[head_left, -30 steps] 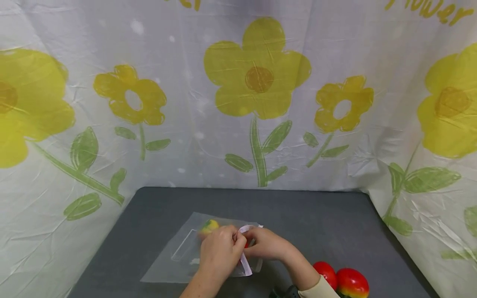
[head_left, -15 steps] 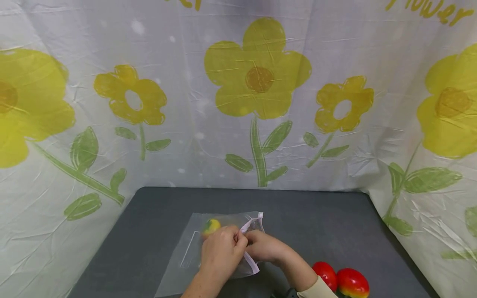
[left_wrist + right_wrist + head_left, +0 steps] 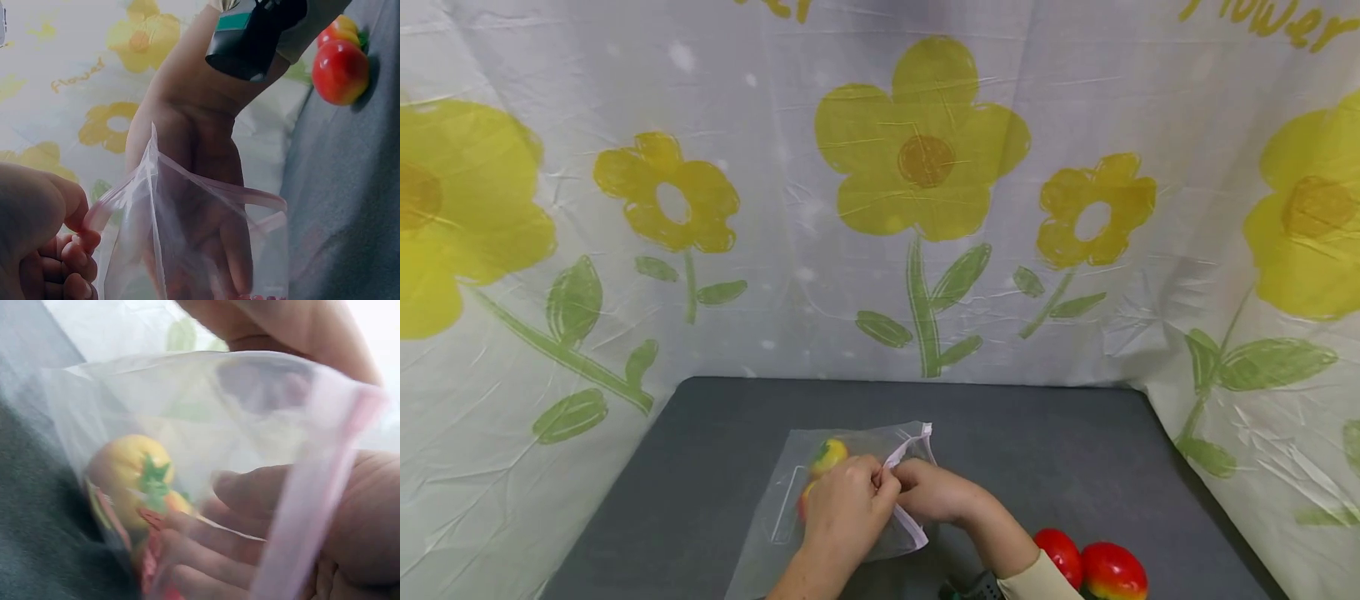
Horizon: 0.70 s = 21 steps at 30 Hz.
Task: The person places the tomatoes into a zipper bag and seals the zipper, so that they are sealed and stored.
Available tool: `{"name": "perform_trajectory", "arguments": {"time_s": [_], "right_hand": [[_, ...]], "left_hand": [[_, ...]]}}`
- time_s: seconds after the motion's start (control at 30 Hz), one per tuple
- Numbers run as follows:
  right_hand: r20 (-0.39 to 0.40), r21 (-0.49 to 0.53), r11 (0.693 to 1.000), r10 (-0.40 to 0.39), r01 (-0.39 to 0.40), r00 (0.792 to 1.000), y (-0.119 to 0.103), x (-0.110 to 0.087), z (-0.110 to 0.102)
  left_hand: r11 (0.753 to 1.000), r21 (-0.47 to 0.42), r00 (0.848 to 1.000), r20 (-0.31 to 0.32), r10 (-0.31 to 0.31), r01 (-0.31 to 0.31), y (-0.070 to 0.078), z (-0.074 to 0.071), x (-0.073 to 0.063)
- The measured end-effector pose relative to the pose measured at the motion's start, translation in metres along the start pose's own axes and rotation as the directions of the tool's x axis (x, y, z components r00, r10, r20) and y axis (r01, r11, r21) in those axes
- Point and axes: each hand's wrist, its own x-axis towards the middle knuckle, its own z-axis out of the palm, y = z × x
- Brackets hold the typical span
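Observation:
A clear plastic bag with a pale pink zip edge lies between my hands. My left hand pinches that edge near its middle and keeps the mouth apart. Through the mouth goes my right hand, its fingers inside the bag and fairly straight in the left wrist view. Past its fingertips, in the right wrist view, are a yellow fruit with a green leafy top and a red textured piece. A red and yellow fruit shows beside my left hand, partly hidden by it.
Two glossy red fruits with yellow patches, one right of the other, sit by my right forearm on the dark grey table. A black device is strapped on the right wrist. A flower-printed curtain closes off the back.
My right hand has gone further into the bag; the red thing once seen by its fingers is out of sight. The bag has swung round, and a red and yellow fruit now shows beside my left hand.

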Motion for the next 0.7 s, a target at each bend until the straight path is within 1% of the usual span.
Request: {"name": "perform_trajectory", "arguments": {"time_s": [0.13,0.2,0.27,0.33,0.43,0.6,0.7], "right_hand": [[0.011,-0.024,0.997,-0.068,0.069,0.998,0.001,-0.011,-0.01],[0.02,0.007,0.995,-0.096,0.095,0.995,0.002,-0.018,-0.014],[0.021,0.048,0.993,-0.107,0.106,0.994,0.003,-0.025,-0.018],[0.005,0.087,0.992,-0.092,0.091,0.996,0.004,-0.034,-0.022],[-0.032,0.105,0.993,-0.056,0.059,0.998,0.005,-0.049,-0.03],[-0.106,0.054,0.998,-0.024,0.03,0.994,0.005,-0.072,-0.049],[-0.157,0.014,1.0,-0.002,0.004,0.988,0.004,-0.084,-0.06]], "left_hand": [[1.0,0.004,1.0,0.013,-0.006,0.006,0.001,0.0,0.001],[1.0,0.004,1.0,0.026,-0.01,0.01,0.001,0.0,0.002],[1.0,0.006,0.999,0.042,-0.023,0.023,0.002,-0.001,0.003],[0.999,0.006,0.998,0.054,-0.034,0.034,0.003,-0.001,0.003],[0.999,0.014,0.997,0.055,-0.046,0.046,0.004,-0.001,0.003],[0.998,0.049,0.997,0.056,-0.05,0.047,0.005,0.0,0.001],[0.996,0.078,0.999,0.032,-0.043,0.04,0.003,0.0,-0.001]]}}
